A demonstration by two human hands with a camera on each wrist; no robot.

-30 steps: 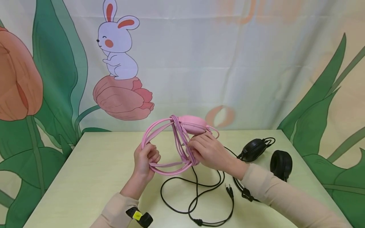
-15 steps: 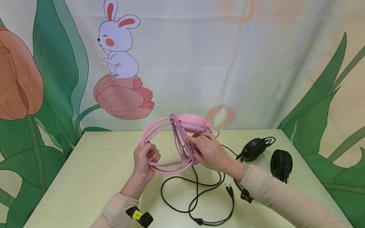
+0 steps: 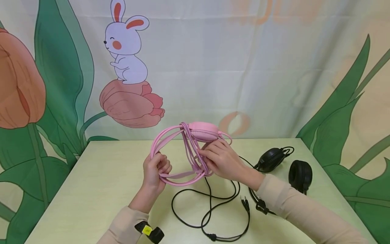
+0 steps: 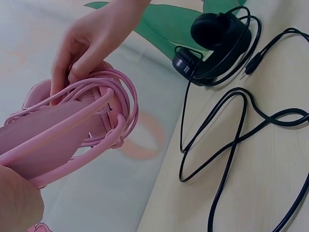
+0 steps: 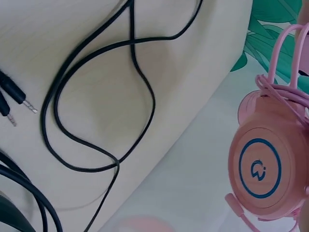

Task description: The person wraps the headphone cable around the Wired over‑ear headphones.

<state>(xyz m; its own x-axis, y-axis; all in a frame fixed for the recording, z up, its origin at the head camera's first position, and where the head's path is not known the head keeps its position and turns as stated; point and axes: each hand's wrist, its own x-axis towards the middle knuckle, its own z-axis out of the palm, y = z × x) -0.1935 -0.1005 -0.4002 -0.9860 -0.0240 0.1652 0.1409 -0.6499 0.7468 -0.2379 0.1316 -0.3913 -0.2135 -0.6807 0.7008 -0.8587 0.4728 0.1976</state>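
A pink headset (image 3: 204,132) is held up above the table, its ear cups toward the right. My left hand (image 3: 156,169) grips its headband, fingers curled round the band. Loops of pink cable (image 3: 189,145) wrap round the headset where the band meets the ear cups. My right hand (image 3: 223,159) pinches at this cable beside the cups; its fingertips are partly hidden in the head view. In the left wrist view, the right thumb and fingers (image 4: 82,65) sit against the loops. A blue ring logo marks one ear cup (image 5: 259,166) in the right wrist view, a small microphone (image 5: 234,205) below it.
A black headset (image 3: 269,160) lies on the table (image 3: 91,196) at the right, partly behind the right forearm. Its black cable (image 3: 182,220) spreads in loops beneath the pink headset, ending in two plugs (image 3: 245,203). A printed curtain (image 3: 195,67) hangs behind the table.
The pink headset's ear cups and my right fingers have shifted very slightly to the left. My left hand stays on the headband in the same place.
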